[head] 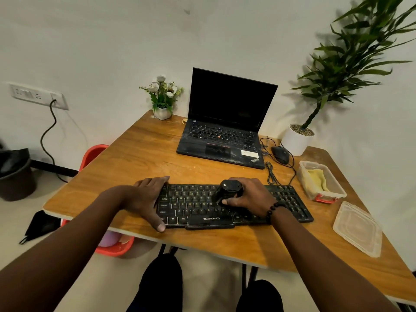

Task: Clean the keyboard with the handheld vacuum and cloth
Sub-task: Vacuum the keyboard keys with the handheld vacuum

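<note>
A black keyboard [290,203] lies near the front edge of the wooden table [144,154]. My right hand [249,197] grips a small black handheld vacuum [229,190] that stands on the middle keys. My left hand [148,199] holds the keyboard's left end, fingers along its far edge and thumb at its near corner. A yellow cloth [318,179] lies in a clear plastic container [337,193] to the right of the keyboard.
An open black laptop [225,131] stands behind the keyboard, with a wired mouse [280,154] and cables beside it. A container lid [358,228] lies at the right. A flower pot [162,100] and a potted plant [297,140] stand at the back. A red tub [94,152] sits under the table's left side.
</note>
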### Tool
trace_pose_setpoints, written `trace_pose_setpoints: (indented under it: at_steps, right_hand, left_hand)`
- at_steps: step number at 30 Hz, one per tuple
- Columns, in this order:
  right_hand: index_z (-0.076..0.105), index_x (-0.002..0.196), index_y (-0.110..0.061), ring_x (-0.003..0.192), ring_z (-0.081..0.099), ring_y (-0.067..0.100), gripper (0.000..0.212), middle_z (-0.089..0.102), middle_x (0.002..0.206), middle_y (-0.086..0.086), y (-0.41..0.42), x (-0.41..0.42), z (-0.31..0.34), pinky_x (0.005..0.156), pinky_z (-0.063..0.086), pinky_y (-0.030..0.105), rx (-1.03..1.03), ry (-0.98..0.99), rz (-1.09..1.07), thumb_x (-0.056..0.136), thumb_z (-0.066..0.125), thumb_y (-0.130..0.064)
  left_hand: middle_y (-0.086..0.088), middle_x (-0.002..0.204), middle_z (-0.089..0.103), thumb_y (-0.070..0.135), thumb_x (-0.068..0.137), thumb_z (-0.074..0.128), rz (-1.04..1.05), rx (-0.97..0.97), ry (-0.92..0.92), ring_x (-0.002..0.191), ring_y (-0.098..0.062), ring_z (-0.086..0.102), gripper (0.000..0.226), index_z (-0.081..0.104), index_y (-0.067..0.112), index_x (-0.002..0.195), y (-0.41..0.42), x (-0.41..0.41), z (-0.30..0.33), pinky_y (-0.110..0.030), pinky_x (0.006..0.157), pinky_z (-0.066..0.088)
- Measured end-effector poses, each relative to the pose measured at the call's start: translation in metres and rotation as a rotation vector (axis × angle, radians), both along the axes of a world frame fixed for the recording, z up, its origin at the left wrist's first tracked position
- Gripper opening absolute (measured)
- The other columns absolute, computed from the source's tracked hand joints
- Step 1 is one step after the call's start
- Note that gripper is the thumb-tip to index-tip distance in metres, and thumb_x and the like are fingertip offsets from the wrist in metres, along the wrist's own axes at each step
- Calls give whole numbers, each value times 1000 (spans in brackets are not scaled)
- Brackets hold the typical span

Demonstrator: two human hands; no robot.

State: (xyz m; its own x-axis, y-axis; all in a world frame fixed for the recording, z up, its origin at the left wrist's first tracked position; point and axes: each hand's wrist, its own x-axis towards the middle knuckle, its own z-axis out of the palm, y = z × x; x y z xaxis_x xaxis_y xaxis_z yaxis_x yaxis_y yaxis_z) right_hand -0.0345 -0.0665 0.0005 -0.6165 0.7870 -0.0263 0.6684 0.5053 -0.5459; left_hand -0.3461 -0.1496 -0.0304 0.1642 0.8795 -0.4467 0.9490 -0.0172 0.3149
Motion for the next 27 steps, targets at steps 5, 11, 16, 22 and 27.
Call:
trace_pose_setpoints:
  at_steps: [5, 11, 16, 22, 27]
  right_hand:
    - [61, 118, -24, 95, 59, 6, 46, 66, 106, -8, -7, -26, -4, 70, 46, 12, -5, 20, 22, 76, 78, -29]
    - [62, 116, -22, 86, 58, 7, 43, 64, 97, -9, -17, -59, -7, 68, 49, 16, 7, 33, 75, 77, 77, -32]
    - [64, 113, -23, 80, 60, 7, 40, 66, 90, -9, -29, -91, -6, 69, 54, 24, 30, 40, 147, 76, 77, -33]
    - [65, 114, -20, 82, 60, 11, 42, 68, 96, -4, -47, -134, -12, 68, 52, 24, 62, 92, 144, 75, 78, -31]
    - [66, 111, -25, 92, 68, 13, 45, 73, 100, -5, -51, -121, -14, 81, 57, 30, -405, 454, -49, 71, 81, -35]
  left_hand:
    - [-2, 165, -1, 74, 56, 81, -7, 79, -70, 151, -28, 0, 150, -23, 28, 154, -5, 2, -7, -48, 121, 8]
    - [-2, 165, -1, 78, 52, 77, -3, 117, -127, 151, -26, -1, 153, -23, 24, 154, -11, 2, -11, -44, 120, 4]
    - [-4, 165, -1, 75, 55, 80, -1, 145, -129, 151, -26, -2, 152, -24, 21, 154, -10, 2, -14, -42, 120, 0]
    - [8, 163, -25, 96, 44, 63, -27, 163, -184, 151, -24, -18, 149, -18, 38, 154, -11, -12, -32, -51, 123, -2]
    - [7, 166, -14, 86, 42, 78, 85, 151, -300, 152, -28, -14, 155, -32, 48, 145, -15, -17, -40, -61, 121, 7]
